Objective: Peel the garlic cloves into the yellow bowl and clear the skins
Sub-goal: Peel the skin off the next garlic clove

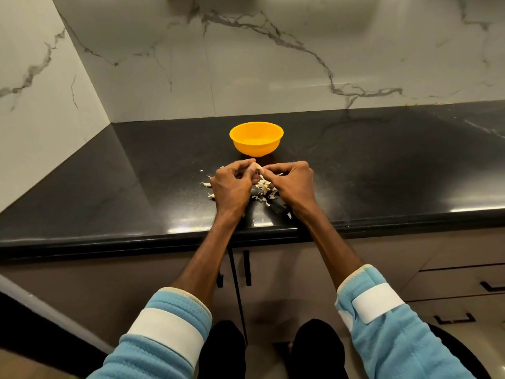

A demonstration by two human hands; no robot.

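garlic clove — pinched between left hand, right hand | skins (near counter edge)

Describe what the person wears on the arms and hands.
The left hand and right hand are bare, with no gloves or watch visible. The left sleeve and right sleeve are fluffy light blue with cream-edged cuffs. A white band wraps each near the cuff.
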